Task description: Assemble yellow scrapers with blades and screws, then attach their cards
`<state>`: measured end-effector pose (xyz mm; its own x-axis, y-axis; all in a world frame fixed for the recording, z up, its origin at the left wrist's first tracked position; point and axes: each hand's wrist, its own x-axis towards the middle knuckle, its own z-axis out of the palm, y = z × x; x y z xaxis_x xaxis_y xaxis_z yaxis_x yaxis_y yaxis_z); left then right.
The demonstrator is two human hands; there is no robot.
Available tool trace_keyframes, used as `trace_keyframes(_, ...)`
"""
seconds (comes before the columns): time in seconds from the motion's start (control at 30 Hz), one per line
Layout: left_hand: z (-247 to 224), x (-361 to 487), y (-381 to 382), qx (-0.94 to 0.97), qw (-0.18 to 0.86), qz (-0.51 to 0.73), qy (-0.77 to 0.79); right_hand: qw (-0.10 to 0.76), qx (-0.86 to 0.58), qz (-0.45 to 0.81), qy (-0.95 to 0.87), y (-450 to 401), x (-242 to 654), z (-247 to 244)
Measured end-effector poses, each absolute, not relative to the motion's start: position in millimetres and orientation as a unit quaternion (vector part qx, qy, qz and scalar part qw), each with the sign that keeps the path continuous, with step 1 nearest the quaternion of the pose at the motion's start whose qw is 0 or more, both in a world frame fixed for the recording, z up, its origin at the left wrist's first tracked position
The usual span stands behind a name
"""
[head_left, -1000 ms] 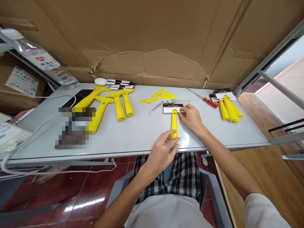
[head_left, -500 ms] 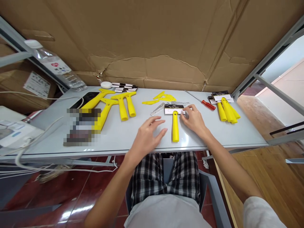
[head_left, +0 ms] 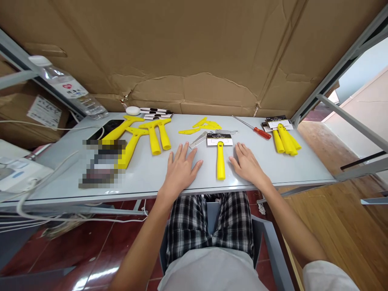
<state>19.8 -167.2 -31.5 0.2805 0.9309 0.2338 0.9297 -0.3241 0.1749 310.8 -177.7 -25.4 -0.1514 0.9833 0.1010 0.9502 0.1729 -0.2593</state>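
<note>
A yellow scraper handle (head_left: 221, 163) lies on the grey table (head_left: 145, 173), its far end covered by a black and white card (head_left: 219, 139). My left hand (head_left: 182, 167) rests flat to the left of it, fingers spread and holding nothing. To its right, my right hand (head_left: 247, 163) lies palm down on the table, fingers stretched out and free of anything. Just beyond the left fingertips is a metal blade (head_left: 198, 140); another blade (head_left: 227, 131) sits behind the card. Several flat yellow plastic pieces (head_left: 203, 124) lie farther back.
Several yellow T-shaped handles (head_left: 155, 139) lie at left, near a black phone (head_left: 113, 124) and a pixelated patch. A red-handled screwdriver (head_left: 262, 133) and carded yellow handles (head_left: 285, 139) are at right. A plastic bottle (head_left: 72, 89) leans at back left. Cardboard (head_left: 194, 52) walls the back.
My right hand has let go of the card's right edge and come down flat beside the handle. My left hand has lowered onto the table, moving slightly left.
</note>
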Motion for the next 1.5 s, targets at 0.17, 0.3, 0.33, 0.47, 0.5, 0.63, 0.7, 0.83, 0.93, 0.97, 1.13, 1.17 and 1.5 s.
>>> trace_keyframes(0.17, -30.3, 22.4, -170.4, 0.797, -0.005, 0.119, 0.592, 0.078, -0.651, 0.055, -0.753, -182.2, 305.1, -23.4)
trace_keyframes(0.3, -31.6, 23.1, -171.0, 0.796, -0.008, 0.112, 0.595, 0.077, -0.656, 0.045, -0.749, -184.2, 302.5, -23.8)
trace_keyframes(0.33, -31.8, 23.2, -170.9, 0.795, -0.008, 0.112, 0.596, 0.077, -0.657, 0.045, -0.749, -184.6, 302.1, -23.9)
trace_keyframes(0.47, -31.8, 23.4, -170.8, 0.794, -0.005, 0.112, 0.597, 0.075, -0.659, 0.046, -0.747, -185.9, 301.0, -23.6)
trace_keyframes(0.5, -31.6, 23.5, -170.9, 0.794, -0.005, 0.112, 0.597, 0.075, -0.66, 0.044, -0.747, -186.0, 300.9, -23.5)
trace_keyframes(0.63, -31.0, 23.8, -171.4, 0.794, -0.004, 0.111, 0.598, 0.073, -0.661, 0.042, -0.746, -185.9, 300.7, -23.5)
trace_keyframes(0.7, -31.0, 23.8, -171.6, 0.794, -0.004, 0.11, 0.598, 0.069, -0.662, 0.043, -0.745, -185.5, 300.5, -23.6)
trace_keyframes(0.83, -31.0, 23.6, -171.6, 0.794, -0.005, 0.111, 0.597, 0.067, -0.663, 0.045, -0.744, -185.0, 300.4, -24.1)
trace_keyframes(0.93, -30.9, 23.6, -171.2, 0.794, -0.001, 0.112, 0.598, 0.073, -0.662, 0.045, -0.744, -184.8, 300.9, -25.2)
trace_keyframes(0.97, -30.8, 23.6, -171.1, 0.794, 0.001, 0.112, 0.598, 0.076, -0.662, 0.045, -0.745, -184.8, 301.1, -25.6)
trace_keyframes(1.13, -30.7, 23.7, -170.9, 0.794, 0.0, 0.109, 0.598, 0.081, -0.662, 0.045, -0.744, -185.0, 301.5, -26.1)
trace_keyframes(1.17, -30.8, 23.6, -170.9, 0.795, -0.002, 0.108, 0.598, 0.081, -0.662, 0.046, -0.744, -185.2, 301.4, -25.9)
trace_keyframes(1.5, -32.0, 22.7, -171.9, 0.795, -0.003, 0.121, 0.594, 0.12, -0.656, 0.056, -0.743, -183.5, 307.2, -24.0)
